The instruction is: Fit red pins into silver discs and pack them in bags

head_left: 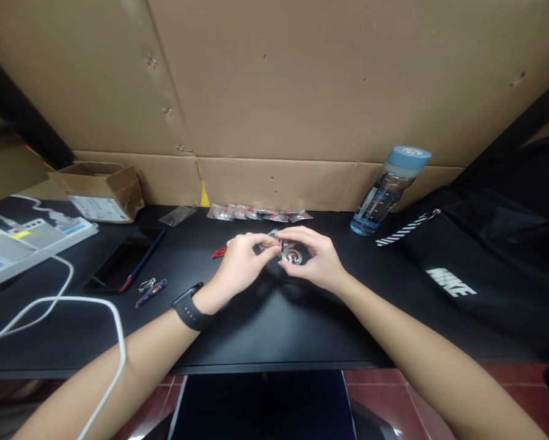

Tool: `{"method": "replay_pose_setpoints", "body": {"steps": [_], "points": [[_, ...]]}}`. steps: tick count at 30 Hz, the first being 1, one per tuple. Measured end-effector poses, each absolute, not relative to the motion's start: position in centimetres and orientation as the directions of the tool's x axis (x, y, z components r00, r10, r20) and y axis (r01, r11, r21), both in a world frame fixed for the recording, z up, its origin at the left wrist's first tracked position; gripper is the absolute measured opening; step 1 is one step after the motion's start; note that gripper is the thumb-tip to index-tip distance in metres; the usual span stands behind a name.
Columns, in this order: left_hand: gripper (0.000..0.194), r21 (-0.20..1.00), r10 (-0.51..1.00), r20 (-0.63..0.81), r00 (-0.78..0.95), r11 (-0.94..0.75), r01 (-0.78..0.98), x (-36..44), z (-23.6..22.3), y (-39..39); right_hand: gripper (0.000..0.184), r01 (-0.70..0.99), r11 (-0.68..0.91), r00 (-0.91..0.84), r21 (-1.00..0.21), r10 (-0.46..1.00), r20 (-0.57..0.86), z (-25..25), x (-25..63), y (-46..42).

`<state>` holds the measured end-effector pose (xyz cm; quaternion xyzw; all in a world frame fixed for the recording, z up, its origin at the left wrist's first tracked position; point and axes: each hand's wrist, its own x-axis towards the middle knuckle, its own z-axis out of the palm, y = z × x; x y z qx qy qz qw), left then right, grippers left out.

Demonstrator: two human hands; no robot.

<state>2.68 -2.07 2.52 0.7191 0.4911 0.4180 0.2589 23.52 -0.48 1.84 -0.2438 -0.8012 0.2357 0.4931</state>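
Note:
A small round silver pendant (291, 256) with a dark and red mark is between my hands, above the middle of the black desk. My right hand (313, 256) curls round it, thumb at its lower edge and fingers over the top. My left hand (244, 260), with a black watch (192, 305) on the wrist, pinches small metal parts (273, 233) joined at the pendant's left side. Fingers hide much of these parts, so their exact shape is unclear. A red cord (219, 253) shows just left of my left hand; whether it is attached cannot be seen.
Several clear packets (256, 212) line the back edge. To the left are a phone (125, 260), a patterned strap (151, 293), a cardboard box (103, 189), a power strip (36, 244) and a white cable (118, 330). A water bottle (384, 192) and black bag (485, 244) stand right.

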Motion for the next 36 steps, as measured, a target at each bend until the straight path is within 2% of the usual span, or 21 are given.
{"method": "replay_pose_setpoints", "body": {"steps": [2, 4, 9, 14, 24, 29, 31, 34, 36], "points": [[0.014, 0.82, 0.929, 0.322, 0.182, -0.37, 0.436, 2.7, 2.3, -1.9, 0.05, 0.201, 0.812, -0.398, -0.549, 0.58, 0.711, 2.1, 23.5, -0.6], [0.015, 0.81, 0.926, 0.335, 0.175, -0.377, 0.449, 2.7, 2.1, -1.9, 0.049, 0.226, 0.825, -0.4, -0.518, 0.564, 0.722, 2.1, 23.5, -0.6], [0.013, 0.679, 0.888, 0.416, 0.195, -0.446, 0.583, 2.6, 2.3, -2.3, 0.047, 0.252, 0.777, -0.378, -0.577, 0.627, 0.681, 1.5, 23.5, -0.1], [0.013, 0.547, 0.866, 0.433, 0.249, -0.472, 0.691, 2.7, 2.4, -2.6, 0.047, 0.219, 0.759, -0.358, -0.613, 0.647, 0.674, 1.2, 23.6, 0.2], [0.013, 0.449, 0.838, 0.488, 0.242, -0.479, 0.754, 3.2, 1.7, -2.8, 0.049, 0.273, 0.796, -0.414, -0.54, 0.604, 0.681, 1.9, 23.6, -0.3], [0.012, 0.438, 0.83, 0.497, 0.255, -0.493, 0.752, 3.3, 1.9, -2.9, 0.048, 0.269, 0.802, -0.424, -0.533, 0.596, 0.682, 1.7, 23.4, -0.4], [0.012, 0.452, 0.826, 0.5, 0.26, -0.505, 0.735, 3.2, 2.0, -2.8, 0.047, 0.266, 0.762, -0.402, -0.59, 0.644, 0.65, 1.5, 23.3, -0.4], [0.013, 0.48, 0.815, 0.513, 0.271, -0.534, 0.696, 2.7, 2.4, -2.5, 0.048, 0.193, 0.621, -0.343, -0.759, 0.768, 0.541, 1.2, 23.2, -0.3], [0.027, 0.469, 0.786, 0.521, 0.334, -0.59, 0.657, 2.3, 2.6, -2.2, 0.05, 0.122, 0.518, -0.306, -0.846, 0.831, 0.465, 1.2, 23.2, -0.2]]}}
